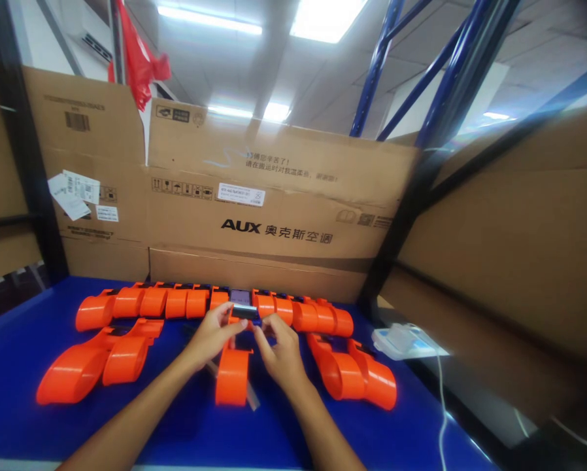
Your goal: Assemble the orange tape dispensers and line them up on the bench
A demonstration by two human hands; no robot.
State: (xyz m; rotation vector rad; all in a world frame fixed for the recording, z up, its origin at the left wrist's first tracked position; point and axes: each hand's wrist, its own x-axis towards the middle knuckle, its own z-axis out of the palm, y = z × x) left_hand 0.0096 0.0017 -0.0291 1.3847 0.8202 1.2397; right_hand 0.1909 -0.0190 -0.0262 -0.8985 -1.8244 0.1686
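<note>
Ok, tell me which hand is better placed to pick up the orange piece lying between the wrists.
Probably the right hand: its wrist lies right beside the centre orange piece. The left hand sits farther up, fingertips on the small dark part. Both touch that part.

Carton (284,196) behind the hands: "AUX" in bold black plus Chinese characters, smaller Chinese line above. White sticker (241,194) on it, print too small. Left box (85,163): barcode, shipping labels, all unreadable.
</note>
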